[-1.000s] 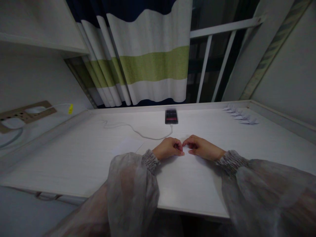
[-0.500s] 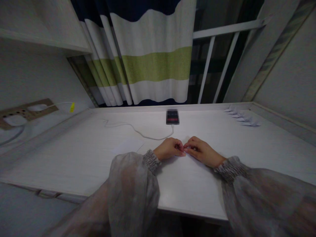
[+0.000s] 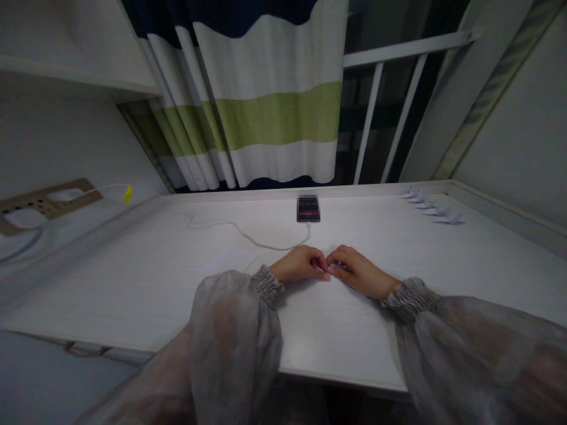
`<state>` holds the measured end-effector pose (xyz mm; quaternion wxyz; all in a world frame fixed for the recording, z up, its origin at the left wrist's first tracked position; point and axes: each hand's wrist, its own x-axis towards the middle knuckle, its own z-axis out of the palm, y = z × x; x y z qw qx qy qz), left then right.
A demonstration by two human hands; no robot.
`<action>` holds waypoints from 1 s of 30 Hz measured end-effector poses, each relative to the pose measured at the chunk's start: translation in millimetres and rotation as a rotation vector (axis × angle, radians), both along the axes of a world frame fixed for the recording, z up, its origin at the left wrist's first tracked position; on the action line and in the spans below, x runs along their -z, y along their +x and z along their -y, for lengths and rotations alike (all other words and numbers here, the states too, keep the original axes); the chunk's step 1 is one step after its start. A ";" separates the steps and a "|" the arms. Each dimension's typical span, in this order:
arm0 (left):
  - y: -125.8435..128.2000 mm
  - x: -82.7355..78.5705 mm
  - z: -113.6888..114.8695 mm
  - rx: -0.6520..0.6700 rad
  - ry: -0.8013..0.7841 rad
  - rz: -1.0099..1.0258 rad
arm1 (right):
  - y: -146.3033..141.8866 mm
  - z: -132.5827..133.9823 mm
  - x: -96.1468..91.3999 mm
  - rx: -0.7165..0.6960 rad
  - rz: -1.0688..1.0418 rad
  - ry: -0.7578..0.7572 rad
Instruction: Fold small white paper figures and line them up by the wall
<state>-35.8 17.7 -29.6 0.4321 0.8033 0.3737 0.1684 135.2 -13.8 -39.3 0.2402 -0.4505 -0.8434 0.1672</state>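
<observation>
In the middle of the desk my left hand (image 3: 301, 263) and my right hand (image 3: 361, 273) meet fingertip to fingertip. Both are closed in a pinch around a small piece of folded paper (image 3: 333, 266). Only a whitish sliver of that paper shows; my fingers cover most of it, so its shape is hidden. Beyond my left wrist, pale sheets of paper (image 3: 227, 261) lie flat, hard to tell from the white surface.
A dark phone-like device (image 3: 308, 209), its screen blurred out, stands at the back with a white cable (image 3: 261, 243) running left. Several folded white paper pieces (image 3: 432, 206) stand in a row at the back right. A power strip (image 3: 44, 203) is on the left wall.
My hands stay pinched together at nearly the same spot, with small finger movements around the paper. The whole view has shifted slightly.
</observation>
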 end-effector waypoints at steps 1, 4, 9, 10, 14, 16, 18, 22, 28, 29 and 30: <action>-0.4 -0.2 -0.3 0.005 0.005 -0.010 | 0.1 -0.2 0.0 -0.006 0.002 -0.003; -0.8 -0.4 -0.5 0.010 0.034 -0.022 | 0.2 -0.2 -1.2 -0.006 0.007 -0.012; -0.8 -0.2 0.6 0.032 0.090 -0.035 | 0.3 -0.3 -2.0 -0.006 0.028 -0.017; -1.0 -0.1 0.6 0.042 0.103 -0.042 | 0.4 -0.6 -1.8 -0.007 0.029 -0.016; -1.9 1.2 -0.6 0.089 0.153 -0.060 | 0.7 -2.0 -0.4 -0.005 0.028 -0.015; -2.5 2.1 -1.7 0.098 0.155 -0.074 | 0.6 -2.2 -0.1 -0.003 0.024 -0.006; -3.2 2.8 -2.6 0.103 0.151 -0.082 | 0.5 -2.0 -0.3 -0.003 0.025 -0.001; -4.4 2.2 -2.7 0.119 0.130 -0.069 | 0.3 -1.3 -1.8 -0.011 0.042 -0.007; -5.1 -1.0 -1.1 0.116 0.121 -0.080 | 1.8 -1.3 -3.2 -0.008 0.020 -0.048; -5.3 -1.4 -1.0 0.114 0.120 -0.082 | 2.2 -1.3 -3.1 -0.009 0.011 -0.054; -5.5 -1.9 -1.0 0.114 0.117 -0.084 | 2.6 -1.4 -3.0 -0.008 0.003 -0.059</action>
